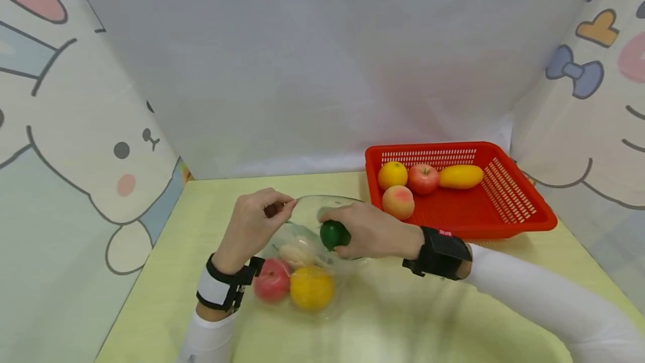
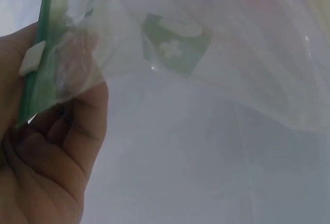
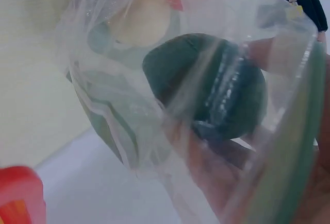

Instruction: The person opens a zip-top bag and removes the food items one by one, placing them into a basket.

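A clear zip bag (image 1: 330, 206) with a green zip edge and a white slider (image 2: 33, 58) lies with its mouth spread. My left hand (image 1: 254, 223) pinches the rim at the left end of the mouth. My right hand (image 1: 375, 231) reaches into the mouth and grips a dark green fruit (image 1: 335, 234), seen through the plastic in the right wrist view. Deeper in the bag lie a pink-red apple (image 1: 272, 280), a round yellow-orange fruit (image 1: 312, 288) and a pale roundish item (image 1: 297, 254), blurred by the film.
Behind my right hand stands a red plastic basket (image 1: 504, 226). In it are an orange (image 1: 393, 175), an apple (image 1: 424, 178), a yellow mango-like fruit (image 1: 461, 176) and a peach (image 1: 398, 202). A pale curtain (image 1: 312, 71) and cartoon-printed side panels enclose the light-yellow table (image 1: 201, 212).
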